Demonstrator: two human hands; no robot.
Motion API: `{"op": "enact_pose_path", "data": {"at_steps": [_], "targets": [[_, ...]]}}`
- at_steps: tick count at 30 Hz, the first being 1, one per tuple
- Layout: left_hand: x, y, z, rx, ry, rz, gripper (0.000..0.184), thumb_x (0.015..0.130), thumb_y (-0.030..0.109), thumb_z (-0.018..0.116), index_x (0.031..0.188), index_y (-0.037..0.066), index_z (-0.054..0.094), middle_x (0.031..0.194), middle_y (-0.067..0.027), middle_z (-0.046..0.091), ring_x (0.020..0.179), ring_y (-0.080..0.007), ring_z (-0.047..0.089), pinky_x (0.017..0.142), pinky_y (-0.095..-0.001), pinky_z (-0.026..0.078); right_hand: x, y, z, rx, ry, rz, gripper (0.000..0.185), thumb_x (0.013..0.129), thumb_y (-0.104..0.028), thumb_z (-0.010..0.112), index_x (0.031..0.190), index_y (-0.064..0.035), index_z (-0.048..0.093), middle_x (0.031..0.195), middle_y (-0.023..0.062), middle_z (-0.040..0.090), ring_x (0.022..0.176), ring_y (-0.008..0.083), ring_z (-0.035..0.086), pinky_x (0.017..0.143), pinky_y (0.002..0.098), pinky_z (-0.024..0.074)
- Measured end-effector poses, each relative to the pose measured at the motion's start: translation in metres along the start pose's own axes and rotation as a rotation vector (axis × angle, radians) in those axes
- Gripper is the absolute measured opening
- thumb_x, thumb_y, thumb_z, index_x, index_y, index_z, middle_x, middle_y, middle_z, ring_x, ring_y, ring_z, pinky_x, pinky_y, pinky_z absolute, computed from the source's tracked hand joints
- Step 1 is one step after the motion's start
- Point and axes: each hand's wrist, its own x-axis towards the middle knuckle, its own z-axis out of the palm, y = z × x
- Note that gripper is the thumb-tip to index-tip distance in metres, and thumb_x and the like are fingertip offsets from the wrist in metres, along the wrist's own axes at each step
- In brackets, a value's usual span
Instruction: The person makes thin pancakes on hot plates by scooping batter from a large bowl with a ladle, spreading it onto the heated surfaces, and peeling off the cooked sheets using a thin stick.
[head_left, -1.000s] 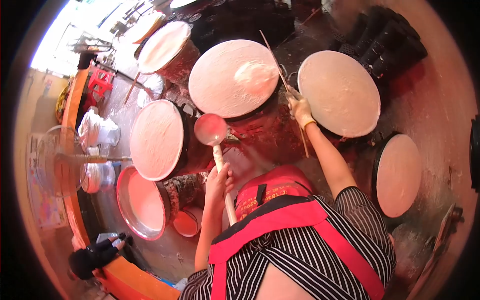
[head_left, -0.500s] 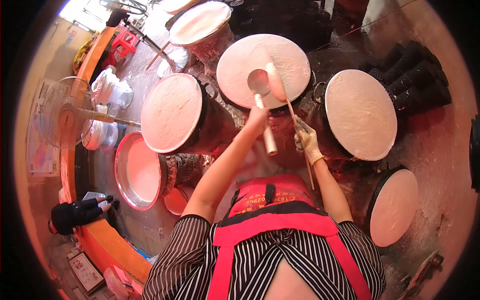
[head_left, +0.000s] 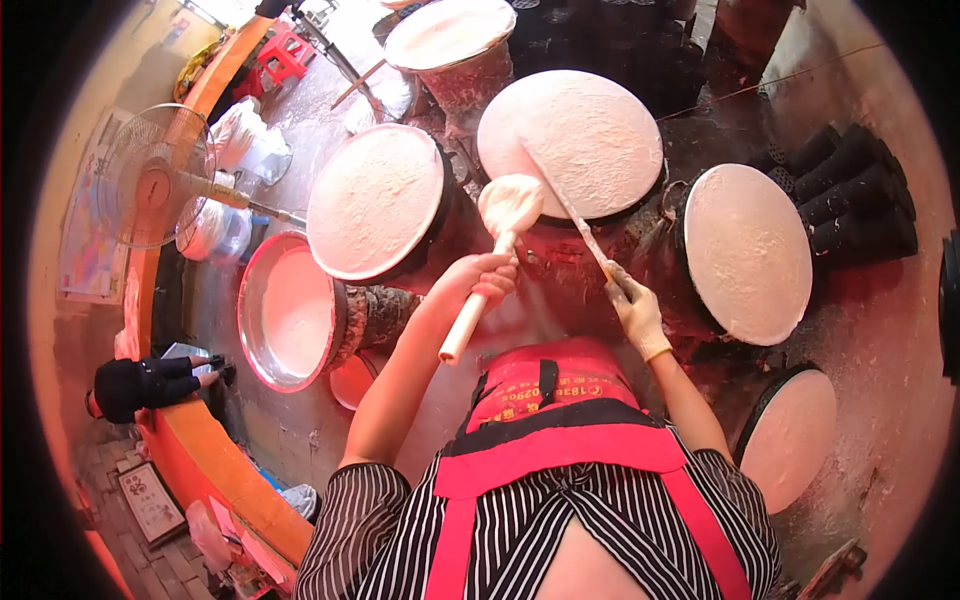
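My left hand (head_left: 480, 282) is wrapped round the pale handle of a ladle (head_left: 511, 206), whose batter-coated head is raised at the near left edge of the middle round griddle (head_left: 590, 140). In my right hand (head_left: 638, 312), which wears a pale glove with dark smudges, is a long thin spatula (head_left: 570, 208). Its far end lies over the griddle's whitish, rough-looking layer. To the left is another coated griddle (head_left: 375, 200), and to the right a further one (head_left: 748, 255).
A red-rimmed basin (head_left: 290, 310) of pale liquid stands at the left, near a fan (head_left: 153, 190). More coated discs stand at the far left (head_left: 450, 35) and lower right (head_left: 790, 440). Black cylinders (head_left: 860, 190) are stacked at the right. A person (head_left: 145, 388) is beside the orange counter (head_left: 225, 470).
My left hand has drawn the ladle back from over the middle griddle towards its near left edge. The spatula now reaches lower across the griddle. The camera view has shifted.
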Motion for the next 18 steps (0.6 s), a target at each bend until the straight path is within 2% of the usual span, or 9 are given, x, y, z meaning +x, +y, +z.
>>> {"op": "enact_pose_path", "data": {"at_steps": [1, 6, 7, 8, 11, 12, 14, 16, 18], "targets": [[-0.009, -0.004, -0.012, 0.007, 0.039, 0.04, 0.012, 0.102, 0.011, 0.045, 0.107, 0.0, 0.043, 0.074, -0.0006, 0.041, 0.05, -0.0027, 0.035, 0.033, -0.0145, 0.029, 0.002, 0.002, -0.002, 0.042, -0.027, -0.053, 0.041, 0.095, -0.02, 0.063, 0.128, 0.0033, 0.059, 0.129, 0.0127, 0.062, 0.123, 0.0182, 0.055, 0.106, 0.0294, 0.0377], [-0.08, -0.033, -0.066, 0.001, 0.186, 0.367, 0.015, 0.101, 0.011, 0.048, 0.108, -0.002, 0.044, 0.078, -0.0014, 0.041, 0.052, -0.0026, 0.036, 0.035, -0.0143, 0.03, 0.034, 0.069, 0.004, 0.099, 0.388, -0.123, 0.046, 0.096, -0.02, 0.062, 0.136, 0.0012, 0.053, 0.138, 0.0156, 0.056, 0.126, 0.0199, 0.053, 0.106, 0.0296, 0.0385], [-0.096, -0.035, -0.088, -0.086, 0.154, 0.404, 0.017, 0.101, 0.013, 0.049, 0.108, -0.002, 0.044, 0.078, -0.0014, 0.041, 0.053, -0.003, 0.036, 0.036, -0.0141, 0.03, 0.022, 0.045, 0.019, -0.023, 0.279, -0.109, 0.044, 0.097, -0.019, 0.061, 0.136, 0.0008, 0.053, 0.137, 0.0149, 0.056, 0.127, 0.0193, 0.053, 0.107, 0.0299, 0.0376], [-0.11, -0.044, -0.094, 0.159, 0.455, 0.541, 0.019, 0.101, 0.016, 0.05, 0.112, 0.003, 0.042, 0.075, -0.0006, 0.041, 0.051, -0.0036, 0.036, 0.036, -0.0162, 0.029, 0.014, 0.033, 0.032, -0.063, 0.09, -0.078, 0.043, 0.096, -0.018, 0.061, 0.135, 0.0001, 0.054, 0.136, 0.0145, 0.057, 0.126, 0.019, 0.054, 0.106, 0.0304, 0.0396], [-0.156, -0.089, -0.108, 0.704, 0.937, 0.958, 0.019, 0.102, 0.017, 0.049, 0.117, 0.012, 0.04, 0.072, 0.0005, 0.042, 0.043, -0.0059, 0.036, 0.037, -0.0228, 0.031, 0.024, -0.01, 0.092, -0.148, -0.15, -0.144, 0.043, 0.095, -0.017, 0.062, 0.135, -0.0036, 0.055, 0.134, 0.0157, 0.059, 0.123, 0.019, 0.057, 0.101, 0.0297, 0.0433], [-0.175, -0.092, -0.108, 0.624, 0.928, 0.976, 0.016, 0.102, 0.018, 0.05, 0.112, 0.012, 0.04, 0.07, 0.0014, 0.04, 0.043, -0.0056, 0.034, 0.036, -0.0227, 0.029, 0.035, -0.019, 0.122, 0.013, -0.143, -0.152, 0.049, 0.094, -0.019, 0.064, 0.138, -0.0001, 0.051, 0.134, 0.0156, 0.059, 0.124, 0.0172, 0.054, 0.106, 0.0303, 0.0385], [-0.213, -0.082, -0.109, 0.264, 0.765, 0.838, 0.017, 0.101, 0.019, 0.051, 0.111, 0.011, 0.04, 0.071, 0.002, 0.039, 0.044, -0.004, 0.032, 0.036, -0.0212, 0.026, 0.062, -0.062, 0.182, -0.059, -0.198, -0.3, 0.043, 0.095, -0.023, 0.063, 0.131, -0.0003, 0.057, 0.121, 0.0146, 0.067, 0.113, 0.017, 0.061, 0.097, 0.0313, 0.0455], [-0.252, -0.068, -0.139, 0.041, 0.453, 0.765, 0.016, 0.1, 0.017, 0.054, 0.109, 0.005, 0.046, 0.075, 0.0013, 0.041, 0.05, -0.0022, 0.033, 0.038, -0.0162, 0.025, 0.092, -0.091, 0.235, -0.298, -0.46, -0.121, 0.03, 0.093, -0.026, 0.064, 0.114, -0.0052, 0.063, 0.102, 0.0124, 0.071, 0.093, 0.0229, 0.068, 0.082, 0.038, 0.051], [-0.272, -0.061, -0.162, -0.221, 0.314, 0.777, 0.014, 0.1, 0.013, 0.052, 0.106, 0.001, 0.048, 0.076, 0.0003, 0.042, 0.052, -0.0028, 0.035, 0.038, -0.0155, 0.027, 0.104, -0.113, 0.305, -0.602, -0.445, -0.499, 0.026, 0.089, -0.031, 0.064, 0.101, -0.0084, 0.059, 0.091, 0.0149, 0.066, 0.078, 0.0392, 0.064, 0.069, 0.0452, 0.0521]]}}
